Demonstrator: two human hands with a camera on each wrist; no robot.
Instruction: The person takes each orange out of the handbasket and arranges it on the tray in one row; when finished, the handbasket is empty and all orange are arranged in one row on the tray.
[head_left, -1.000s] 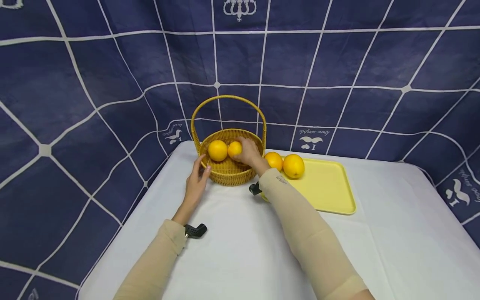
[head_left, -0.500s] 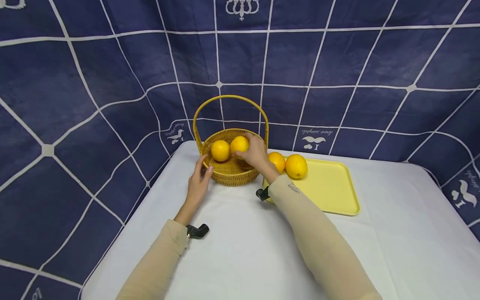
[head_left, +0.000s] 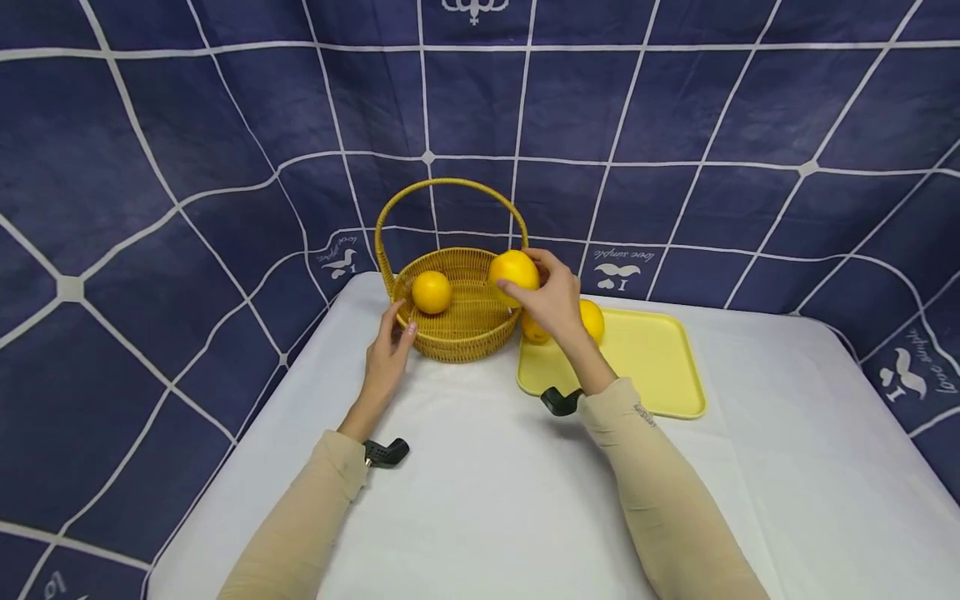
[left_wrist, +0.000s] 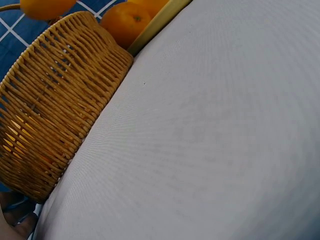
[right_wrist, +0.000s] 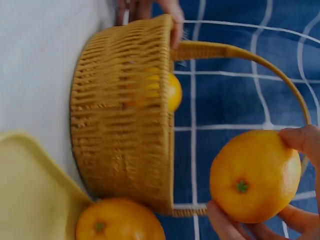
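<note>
A wicker basket (head_left: 461,346) with a tall arched handle stands on the table, one orange (head_left: 432,292) lying inside it at the left. My right hand (head_left: 553,296) holds another orange (right_wrist: 255,176) between thumb and fingers, raised over the basket's right rim. At the basket's left side, my left hand (head_left: 385,358) grips the rim; the right wrist view shows a finger over the edge. Two more oranges, one of them nearer (head_left: 592,320), rest at the left end of a yellow tray (head_left: 652,367), partly hidden behind my right hand.
White cloth (head_left: 480,483) covers the table. A dark blue curtain (head_left: 570,108) with white grid lines hangs close behind the basket and along the left side. The tray's left end sits right beside the basket.
My right hand has lifted its orange from inside the basket, moving up and right to the right rim. The left hand stays at the basket's left side.
</note>
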